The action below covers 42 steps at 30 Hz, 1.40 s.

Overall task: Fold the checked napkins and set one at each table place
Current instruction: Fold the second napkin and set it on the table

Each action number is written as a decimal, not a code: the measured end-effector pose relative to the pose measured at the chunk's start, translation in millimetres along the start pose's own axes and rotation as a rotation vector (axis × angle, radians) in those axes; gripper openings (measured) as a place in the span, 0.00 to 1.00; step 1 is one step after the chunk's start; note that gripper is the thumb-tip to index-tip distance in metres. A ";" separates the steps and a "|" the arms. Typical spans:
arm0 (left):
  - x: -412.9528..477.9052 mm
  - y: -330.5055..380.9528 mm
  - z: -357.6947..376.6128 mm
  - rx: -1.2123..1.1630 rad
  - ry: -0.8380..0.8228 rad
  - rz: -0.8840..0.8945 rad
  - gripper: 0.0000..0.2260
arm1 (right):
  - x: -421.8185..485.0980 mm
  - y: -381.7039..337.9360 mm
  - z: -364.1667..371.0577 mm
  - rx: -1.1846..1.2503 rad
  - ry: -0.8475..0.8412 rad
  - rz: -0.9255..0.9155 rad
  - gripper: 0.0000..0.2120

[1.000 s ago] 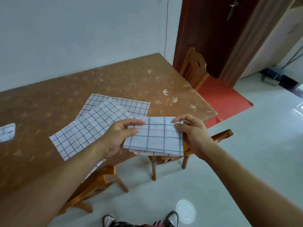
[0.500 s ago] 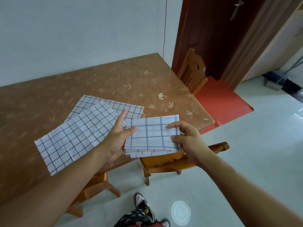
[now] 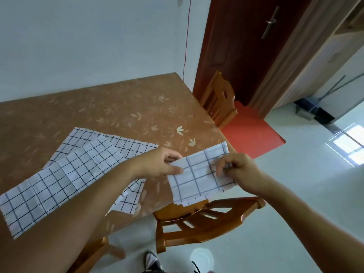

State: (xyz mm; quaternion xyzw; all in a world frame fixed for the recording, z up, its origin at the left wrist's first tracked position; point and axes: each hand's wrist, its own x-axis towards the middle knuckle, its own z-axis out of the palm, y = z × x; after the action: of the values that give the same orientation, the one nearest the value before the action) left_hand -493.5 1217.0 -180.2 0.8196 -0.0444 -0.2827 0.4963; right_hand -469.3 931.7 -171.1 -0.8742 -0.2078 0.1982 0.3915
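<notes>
A folded white napkin with blue-grey checks (image 3: 199,178) hangs in the air over the table's near right corner, tilted. My left hand (image 3: 159,164) pinches its left edge between thumb and fingers. My right hand (image 3: 236,170) grips its right side, fingers curled over the cloth. Two unfolded black-checked napkins (image 3: 65,174) lie overlapping on the brown leaf-patterned table (image 3: 118,111), to the left of my hands. My left forearm crosses over them.
A wooden chair (image 3: 202,221) stands tucked at the table's near edge under the held napkin. A second wooden chair (image 3: 218,99) stands at the right end by a dark red door (image 3: 242,46) and a red mat (image 3: 250,133). My shoes show on the pale floor.
The held napkin has moved to the right and tilted. My right hand's fingers have curled further over its right side, and my left hand now pinches its left edge instead of lying flat along it.
</notes>
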 end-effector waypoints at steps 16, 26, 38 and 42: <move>115.0 97.9 138.5 -0.395 0.422 0.040 0.09 | 8.9 116.7 -155.1 0.756 0.074 0.081 0.31; 171.8 102.9 168.2 -0.581 0.768 -0.096 0.05 | 50.1 147.9 -147.7 0.674 -0.100 0.257 0.30; 233.1 66.7 131.7 -0.708 0.898 -0.181 0.14 | 155.5 159.5 -133.6 0.391 0.022 0.228 0.14; 269.0 48.0 107.5 -0.653 0.875 -0.235 0.10 | 206.2 179.2 -126.4 0.405 -0.046 0.261 0.12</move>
State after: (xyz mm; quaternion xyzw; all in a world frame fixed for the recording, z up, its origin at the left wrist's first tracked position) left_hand -313.2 1013.0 -290.1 0.6637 0.3472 0.0315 0.6618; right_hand -195.5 853.7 -268.7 -0.7926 -0.0580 0.3044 0.5252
